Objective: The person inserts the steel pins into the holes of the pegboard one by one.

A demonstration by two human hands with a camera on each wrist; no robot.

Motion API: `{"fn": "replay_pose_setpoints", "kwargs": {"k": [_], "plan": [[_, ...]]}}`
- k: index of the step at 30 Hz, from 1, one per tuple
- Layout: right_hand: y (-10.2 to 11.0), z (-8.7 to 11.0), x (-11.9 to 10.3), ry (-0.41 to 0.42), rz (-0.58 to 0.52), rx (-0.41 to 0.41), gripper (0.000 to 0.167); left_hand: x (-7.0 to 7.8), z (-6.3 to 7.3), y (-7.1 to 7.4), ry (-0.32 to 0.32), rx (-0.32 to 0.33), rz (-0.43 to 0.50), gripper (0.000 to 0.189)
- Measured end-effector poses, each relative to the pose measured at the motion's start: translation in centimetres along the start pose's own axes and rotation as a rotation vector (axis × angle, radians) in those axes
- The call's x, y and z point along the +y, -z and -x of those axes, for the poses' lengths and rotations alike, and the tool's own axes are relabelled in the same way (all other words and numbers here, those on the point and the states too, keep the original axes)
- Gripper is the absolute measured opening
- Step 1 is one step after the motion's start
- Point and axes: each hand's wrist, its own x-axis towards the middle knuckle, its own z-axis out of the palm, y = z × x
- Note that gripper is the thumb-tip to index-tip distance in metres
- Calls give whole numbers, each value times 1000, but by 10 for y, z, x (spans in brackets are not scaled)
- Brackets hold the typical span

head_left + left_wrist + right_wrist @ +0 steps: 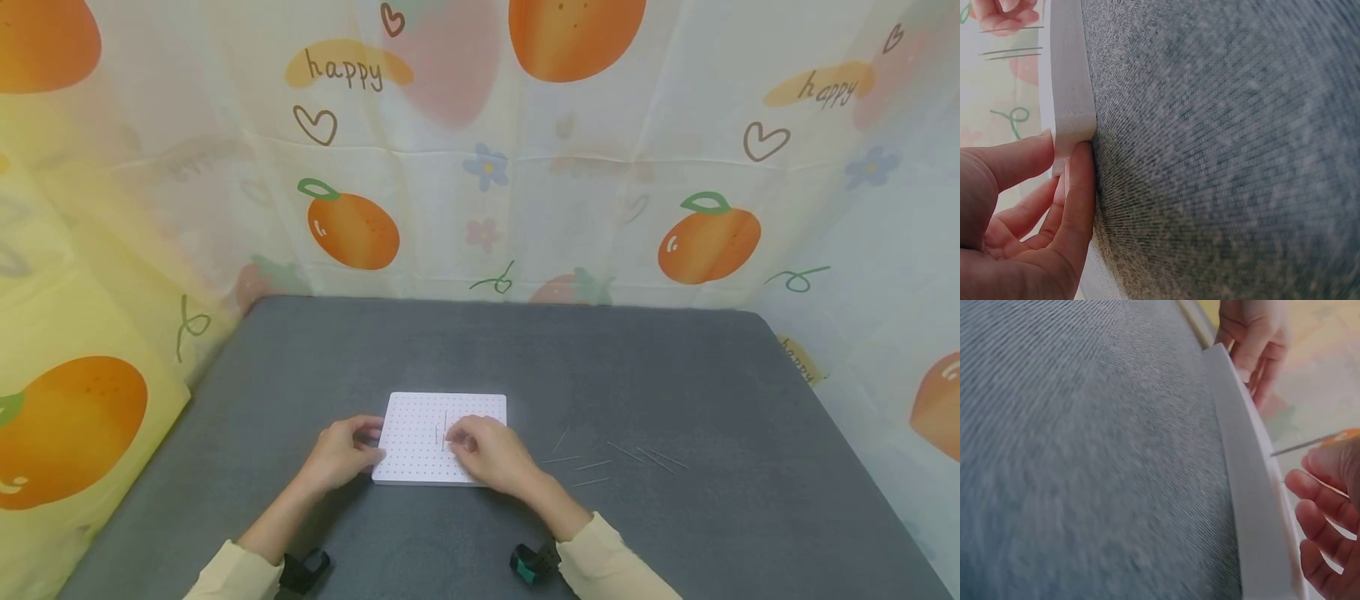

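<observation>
The worktop (465,350) is dark grey, with ribbed texture visible in both wrist views. At its twelve o'clock hangs a pale cloth (555,208) printed with oranges (354,232) and hearts (315,126); toward nine o'clock the cloth looks yellow. On the worktop lies a white pegboard (408,433). At its nine o'clock, the left hand (341,454) pinches its edge. Above its four o'clock, the right hand (491,454) bends beside upright pins (1300,446); whether this grip holds one, one cannot tell. Beyond three o'clock lie loose pins (593,465).
</observation>
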Motion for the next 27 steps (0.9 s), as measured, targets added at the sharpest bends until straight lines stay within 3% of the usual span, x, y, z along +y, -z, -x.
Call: {"fn": "replay_pose_setpoints", "kwargs": {"k": [11, 27], "plan": [[25, 11, 16, 24, -102, -42, 11, 0, 0, 0, -3, 7, 6, 44], [67, 23, 52, 3, -72, -45, 16, 2, 1, 1, 19, -2, 1, 44]]}}
